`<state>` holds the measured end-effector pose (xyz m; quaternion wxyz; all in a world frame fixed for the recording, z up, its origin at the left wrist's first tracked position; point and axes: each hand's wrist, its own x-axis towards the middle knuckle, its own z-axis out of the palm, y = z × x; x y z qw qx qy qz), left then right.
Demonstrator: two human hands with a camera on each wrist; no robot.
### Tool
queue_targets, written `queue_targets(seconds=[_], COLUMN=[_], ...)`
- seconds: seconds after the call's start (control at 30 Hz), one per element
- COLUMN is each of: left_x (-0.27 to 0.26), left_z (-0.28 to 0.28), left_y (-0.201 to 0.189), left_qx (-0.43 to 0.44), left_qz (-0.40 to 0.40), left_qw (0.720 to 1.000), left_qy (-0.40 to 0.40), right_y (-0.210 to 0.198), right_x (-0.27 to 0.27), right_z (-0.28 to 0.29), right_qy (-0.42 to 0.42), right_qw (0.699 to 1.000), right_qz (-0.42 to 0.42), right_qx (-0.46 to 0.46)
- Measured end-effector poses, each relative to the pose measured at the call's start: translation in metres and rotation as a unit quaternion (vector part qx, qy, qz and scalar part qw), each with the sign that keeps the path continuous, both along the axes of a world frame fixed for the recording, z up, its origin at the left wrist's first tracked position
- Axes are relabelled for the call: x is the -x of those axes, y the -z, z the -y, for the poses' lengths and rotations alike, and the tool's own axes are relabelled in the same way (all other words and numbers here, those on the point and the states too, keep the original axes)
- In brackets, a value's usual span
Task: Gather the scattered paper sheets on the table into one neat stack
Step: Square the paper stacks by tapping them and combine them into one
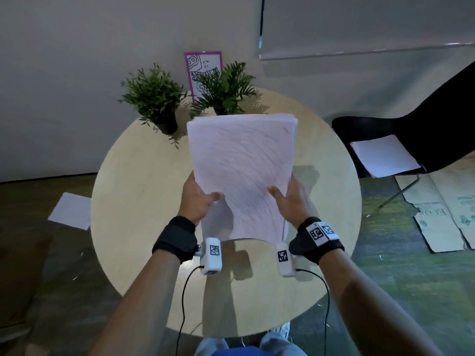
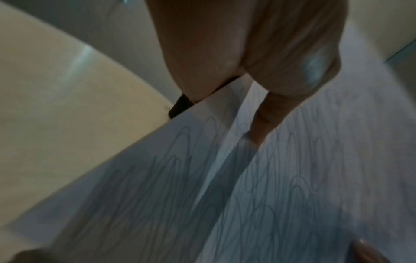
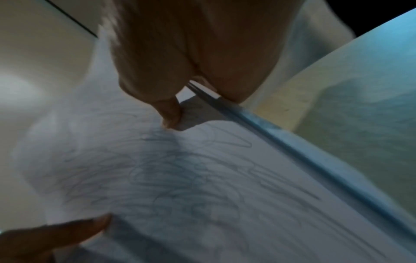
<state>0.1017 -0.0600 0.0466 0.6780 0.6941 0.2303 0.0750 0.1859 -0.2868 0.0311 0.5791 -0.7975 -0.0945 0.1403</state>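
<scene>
A thick stack of white sheets [image 1: 241,170], its top page covered in faint scribbles, is held tilted above the round table [image 1: 133,181]. My left hand [image 1: 198,199] grips its left edge, thumb on top and fingers hidden beneath. My right hand [image 1: 290,199] grips the right edge the same way. The left wrist view shows the scribbled paper [image 2: 292,178] under my thumb [image 2: 281,62]. In the right wrist view my thumb [image 3: 157,85] presses on the stack [image 3: 180,178], whose layered edge shows at right.
Two potted plants [image 1: 154,98] [image 1: 226,88] and a pink-framed picture [image 1: 203,70] stand at the table's far side. A black chair [image 1: 411,129] at right carries white sheets [image 1: 385,155]. Another sheet [image 1: 70,210] lies on the floor at left, flattened cardboard [image 1: 447,206] at right.
</scene>
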Motion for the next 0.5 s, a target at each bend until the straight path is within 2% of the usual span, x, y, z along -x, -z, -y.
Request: queue_targets(seconds=[0.1,0.17,0.33,0.5], left_x=[0.014,0.024,0.044,0.041], left_z=[-0.019,-0.030,-0.039,-0.027], left_y=[-0.020,-0.022,-0.010,-0.016], left_qx=[-0.061,-0.094,-0.078,-0.072], left_qz=[0.096,0.131,0.108,0.145], left_qw=[0.993,0.987,0.988,0.982], left_qy=[-0.010,-0.025,-0.076,-0.102], right_y=[-0.017,-0.021,-0.012,-0.014], right_x=[0.010,0.017,0.037,0.039], right_z=[-0.022,-0.033,-0.050,-0.057], right_qy=[0.021,0.023,0.021,0.056], right_qw=[0.997,0.994,0.994,0.991], right_qz=[0.073,0.100,0.084,0.105], right_qx=[-0.010,-0.029,-0.070,-0.063])
